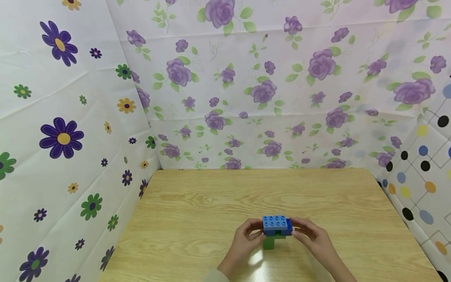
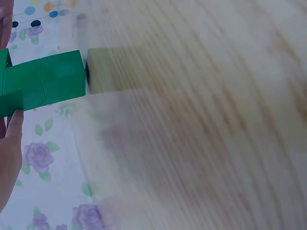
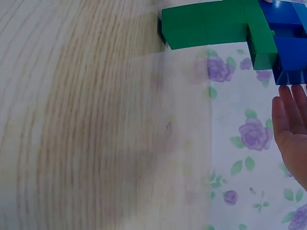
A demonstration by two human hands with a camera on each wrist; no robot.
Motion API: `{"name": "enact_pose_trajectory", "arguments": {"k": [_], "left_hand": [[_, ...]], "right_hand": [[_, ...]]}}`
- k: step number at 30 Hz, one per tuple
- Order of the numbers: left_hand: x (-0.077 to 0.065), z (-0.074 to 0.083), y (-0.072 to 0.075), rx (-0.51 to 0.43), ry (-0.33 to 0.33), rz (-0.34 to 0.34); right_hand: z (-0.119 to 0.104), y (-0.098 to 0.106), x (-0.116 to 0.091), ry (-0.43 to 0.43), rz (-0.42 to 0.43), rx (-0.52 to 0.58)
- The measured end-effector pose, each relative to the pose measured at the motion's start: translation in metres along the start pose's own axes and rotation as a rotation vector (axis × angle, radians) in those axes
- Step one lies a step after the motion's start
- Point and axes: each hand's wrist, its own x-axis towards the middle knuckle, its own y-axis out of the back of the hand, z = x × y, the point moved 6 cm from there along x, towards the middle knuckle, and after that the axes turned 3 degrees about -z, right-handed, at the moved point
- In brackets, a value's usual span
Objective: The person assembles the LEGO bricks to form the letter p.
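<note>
A toy built of large studded building bricks stands on the wooden table near its front edge. On top is a light blue brick [image 1: 275,221] above darker blue bricks [image 1: 289,225]; a green brick column [image 1: 269,243] holds them up. My left hand [image 1: 245,236] grips the left end of the blue part with thumb and fingers. At the right end, my right hand [image 1: 314,238] pinches the darker blue part. The right wrist view shows the column as stacked green bricks [image 3: 206,24], with right-hand fingers [image 3: 292,110] against the blue end.
The wooden table [image 1: 197,199] spreads out around the hands. Behind it hangs a purple-rose cloth [image 1: 246,129], with a daisy-print cloth [image 1: 98,164] on the left and a dotted cloth [image 1: 415,168] on the right.
</note>
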Motion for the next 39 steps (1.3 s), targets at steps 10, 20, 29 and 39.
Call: {"name": "enact_pose_trajectory", "arguments": {"k": [10,20,29,39], "left_hand": [[0.007,0.009,0.008,0.013,0.027,0.034],[0.016,0.014,0.016,0.075,0.029,0.078],[0.021,0.007,0.020,0.056,0.062,0.176],[0.025,-0.005,0.023,0.050,0.097,0.241]], "right_hand": [[-0.007,0.001,0.012,0.017,0.019,-0.032],[-0.008,-0.001,0.029,-0.076,0.059,-0.086],[-0.002,-0.007,0.043,-0.129,0.084,-0.041],[0.014,-0.013,0.051,-0.250,0.127,-0.026]]}}
